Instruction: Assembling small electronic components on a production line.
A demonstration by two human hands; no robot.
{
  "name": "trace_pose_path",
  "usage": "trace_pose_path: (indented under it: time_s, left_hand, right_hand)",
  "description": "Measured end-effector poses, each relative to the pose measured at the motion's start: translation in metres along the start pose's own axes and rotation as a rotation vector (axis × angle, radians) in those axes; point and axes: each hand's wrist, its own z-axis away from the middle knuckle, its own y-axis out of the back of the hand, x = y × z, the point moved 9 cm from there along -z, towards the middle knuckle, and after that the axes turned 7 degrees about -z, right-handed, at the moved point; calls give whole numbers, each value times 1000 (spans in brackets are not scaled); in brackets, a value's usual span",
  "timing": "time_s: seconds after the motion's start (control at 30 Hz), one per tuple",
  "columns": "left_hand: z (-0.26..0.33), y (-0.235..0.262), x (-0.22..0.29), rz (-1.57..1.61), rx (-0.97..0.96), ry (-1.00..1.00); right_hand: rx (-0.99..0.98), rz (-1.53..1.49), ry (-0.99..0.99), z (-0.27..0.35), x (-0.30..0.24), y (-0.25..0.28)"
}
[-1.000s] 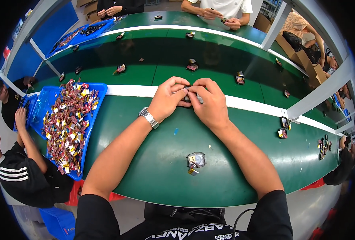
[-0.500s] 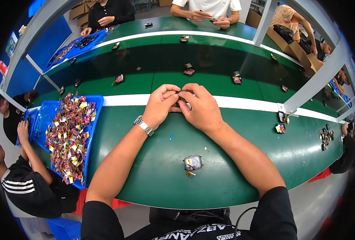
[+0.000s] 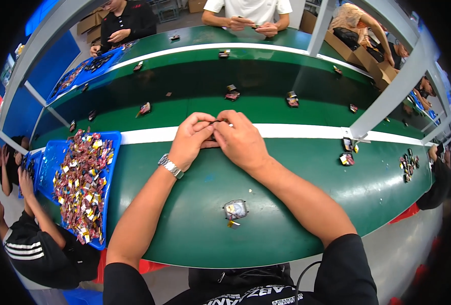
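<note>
My left hand (image 3: 191, 140) and my right hand (image 3: 239, 138) meet over the green table (image 3: 195, 239), fingertips pinched together on a small dark part (image 3: 219, 122) that is mostly hidden between them. A metal watch (image 3: 170, 166) sits on my left wrist. Nearer to me on the table lies a small grey and yellow piece (image 3: 235, 210), apart from both hands.
A blue tray (image 3: 111, 168) heaped with small coloured pieces stands at my left. Small parts lie scattered on the darker green belt (image 3: 184, 81) beyond the white stripe. A grey post (image 3: 388, 96) rises at right. Other people work across the belt and at lower left.
Both hands stay pinched together on the small part with only slight finger movement. My view has shifted a little, so the table sits lower in the picture.
</note>
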Motion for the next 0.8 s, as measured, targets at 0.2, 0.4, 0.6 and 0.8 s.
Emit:
trace_pose_path:
  time_s: [0.2,0.4,0.6,0.8]
  left_hand:
    - [-1,6,-1,-68,119,-40]
    - [0,2,0,-168,111,-67]
    - [2,4,5,-102,70,-82]
    - [1,1,2,-190,32,-60]
  right_hand:
    - [-3,-222,-83,0,10,3]
    - [-54,-638,-548,8,53,-12]
    - [169,-192,-763,14,149,50]
    - [139,342,-550,20,172,86]
